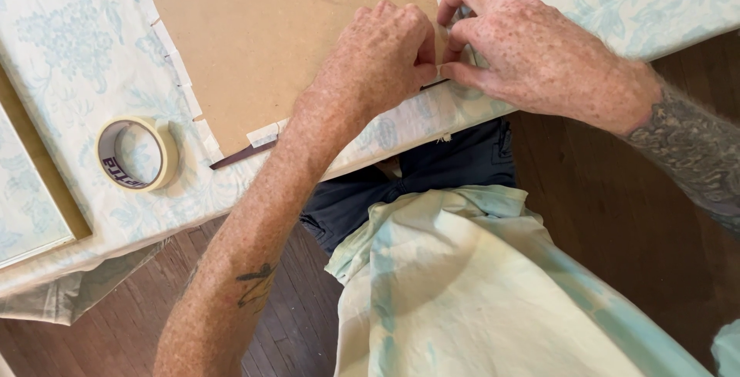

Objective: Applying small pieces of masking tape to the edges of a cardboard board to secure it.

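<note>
Nearest the viewer, a pale floral cloth (478, 284) lay over the lap. At the counter (77, 53) edge, the left hand (378, 57) was curled, fingertips pressing white tape strips (266, 132) at the brown backing board (293, 30), while the right hand (524, 53) pinched at the board's corner. The taping-down step appeared in hand; further strips would call for the tape roll (137, 153) lying well left.

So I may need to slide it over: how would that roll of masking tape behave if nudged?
The cream ring-shaped roll of masking tape lies flat on the floral tablecloth, so it would probably slide, not roll. It looks light, and hollow, so likely easy to lift.
</note>
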